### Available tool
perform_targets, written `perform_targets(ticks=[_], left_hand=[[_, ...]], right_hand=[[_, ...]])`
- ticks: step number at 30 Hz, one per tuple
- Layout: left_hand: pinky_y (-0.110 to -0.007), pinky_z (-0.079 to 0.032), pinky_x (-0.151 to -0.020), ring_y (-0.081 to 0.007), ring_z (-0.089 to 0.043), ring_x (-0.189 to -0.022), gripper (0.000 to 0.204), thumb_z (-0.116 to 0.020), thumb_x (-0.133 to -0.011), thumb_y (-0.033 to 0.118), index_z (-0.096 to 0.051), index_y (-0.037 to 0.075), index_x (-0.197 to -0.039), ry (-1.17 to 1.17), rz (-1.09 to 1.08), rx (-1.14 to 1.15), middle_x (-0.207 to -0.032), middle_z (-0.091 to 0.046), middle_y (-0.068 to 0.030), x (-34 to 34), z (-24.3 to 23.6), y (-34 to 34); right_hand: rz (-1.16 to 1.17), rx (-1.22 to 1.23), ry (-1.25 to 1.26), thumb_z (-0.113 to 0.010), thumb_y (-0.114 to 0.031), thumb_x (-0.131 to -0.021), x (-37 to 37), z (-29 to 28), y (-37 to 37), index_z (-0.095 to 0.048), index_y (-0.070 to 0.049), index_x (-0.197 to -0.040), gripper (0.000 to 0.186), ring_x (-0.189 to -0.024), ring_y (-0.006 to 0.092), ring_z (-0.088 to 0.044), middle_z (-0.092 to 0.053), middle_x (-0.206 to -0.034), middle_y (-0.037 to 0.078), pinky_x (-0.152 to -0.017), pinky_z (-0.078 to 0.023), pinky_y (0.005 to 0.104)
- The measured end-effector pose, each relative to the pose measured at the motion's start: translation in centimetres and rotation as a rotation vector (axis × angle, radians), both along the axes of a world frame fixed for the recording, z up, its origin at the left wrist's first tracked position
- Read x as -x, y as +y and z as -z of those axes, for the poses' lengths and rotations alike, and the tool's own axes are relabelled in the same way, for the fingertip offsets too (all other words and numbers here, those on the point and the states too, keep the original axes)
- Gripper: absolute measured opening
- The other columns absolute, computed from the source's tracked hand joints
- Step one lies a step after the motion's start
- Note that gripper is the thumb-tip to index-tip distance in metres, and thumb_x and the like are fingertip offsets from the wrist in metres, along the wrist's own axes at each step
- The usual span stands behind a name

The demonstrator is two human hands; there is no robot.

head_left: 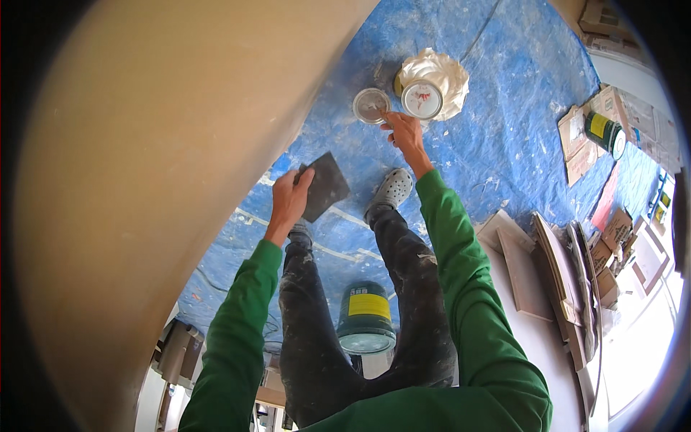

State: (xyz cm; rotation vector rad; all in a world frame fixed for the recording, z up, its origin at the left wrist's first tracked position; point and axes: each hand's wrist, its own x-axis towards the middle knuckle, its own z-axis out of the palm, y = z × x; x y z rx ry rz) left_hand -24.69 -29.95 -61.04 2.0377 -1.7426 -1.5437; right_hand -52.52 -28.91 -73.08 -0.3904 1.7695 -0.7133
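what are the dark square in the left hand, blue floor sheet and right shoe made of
The dark square in the left hand: perhaps plastic or rubber; its flat, matt face leaves this open. The blue floor sheet: probably plastic, with faint sheen and creases. The right shoe: likely moulded foam or rubber, matt, with round holes.

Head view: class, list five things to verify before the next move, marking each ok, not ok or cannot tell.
1. Left hand grips dark square: ok, held at its edge.
2. Right hand near rimmed disc: ok, fingers close to its edge.
3. Right hand empty: cannot tell, detail at the fingertips too small.
4. Shoe clear of disc: ok, apart.
5. Blue cover flat: not ok, wrinkled.
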Motion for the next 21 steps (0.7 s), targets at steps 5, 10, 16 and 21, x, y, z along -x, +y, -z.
perform_targets(ticks=[5,10,16,21], left_hand=[[-0.036,-0.041,-0.059,-0.0207,-0.048,-0.06,0.042,-0.064,-0.092,0.034,-0.058,-0.004,-0.076,0.052,0.015,-0.012,-0.064,-0.055,-0.0134,3.4,-1.5,-1.0],[-0.036,-0.038,-0.056,-0.019,-0.045,-0.058,0.041,-0.064,-0.092,0.033,-0.057,-0.004,-0.074,0.041,-0.051,-0.072,-0.061,-0.052,-0.0101,0.9,-2.4,2.7],[-0.037,-0.037,-0.056,-0.018,-0.045,-0.058,0.04,-0.063,-0.094,0.031,-0.057,-0.003,-0.075,0.001,-0.046,-0.05,-0.061,-0.052,-0.0096,-1.6,-0.3,4.3],[-0.04,-0.041,-0.06,-0.0259,-0.05,-0.06,0.045,-0.062,-0.093,0.037,-0.059,-0.005,-0.077,-0.056,-0.001,-0.026,-0.063,-0.055,-0.0158,-1.5,2.4,1.5]], right_hand=[[-0.449,-0.038,0.482,-0.059,-0.024,-0.086,0.1,6.4,-1.8,-0.07,0.001,-0.099,0.03,-0.091,0.0404,-0.066,-0.067,-0.097,0.027,-0.078,-0.054,0.0459],[-0.437,0.009,0.546,-0.054,-0.021,-0.086,-3.8,8.2,-3.4,-0.07,0.002,-0.092,0.029,-0.096,0.0436,-0.064,-0.066,-0.102,0.028,-0.084,-0.053,0.0465],[-0.611,0.131,0.607,-0.05,-0.032,-0.087,-1.8,9.3,-2.3,-0.072,-0.002,-0.088,0.037,-0.085,0.0442,-0.066,-0.068,-0.098,0.027,-0.078,-0.051,0.0482],[-0.161,-0.021,0.103,-0.056,-0.034,-0.089,-0.2,-0.3,1.2,-0.072,-0.003,-0.106,0.039,-0.067,0.0201,-0.066,-0.072,-0.087,0.016,-0.059,-0.05,0.0344]])
